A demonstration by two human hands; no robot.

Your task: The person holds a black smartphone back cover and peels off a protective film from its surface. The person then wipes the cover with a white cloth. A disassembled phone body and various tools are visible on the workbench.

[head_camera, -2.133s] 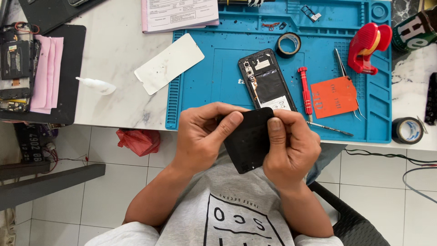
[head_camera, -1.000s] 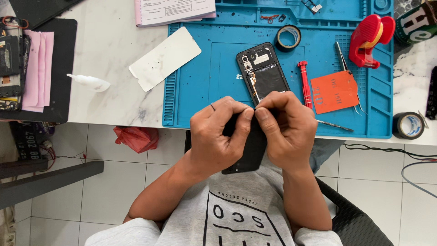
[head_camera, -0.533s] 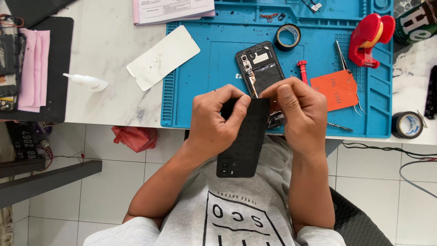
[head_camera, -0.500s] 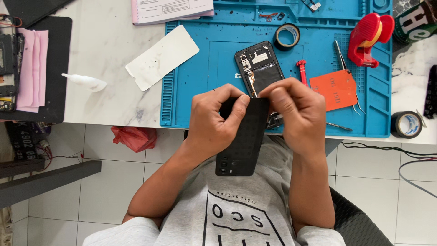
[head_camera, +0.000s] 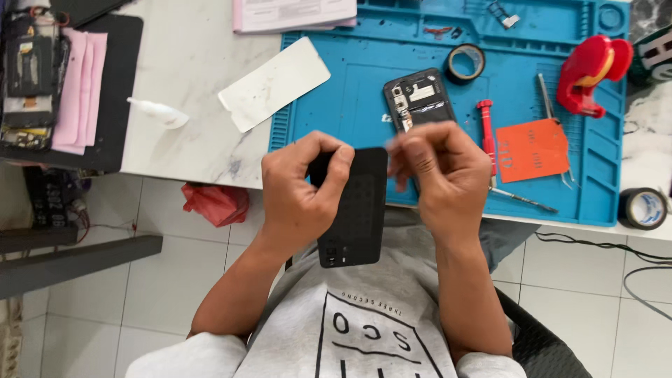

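Left hand: the black phone back cover is being pinched at its upper left edge, fingers curled and pressed against it.
Right hand: fingertips are being held pressed together just beside the cover's upper right corner; whether anything is being pinched there cannot be told.
Cover position: it is being held upright above the lap, at the table's near edge.
Opened phone: it is lying on the blue mat, beside a red screwdriver and an orange card.
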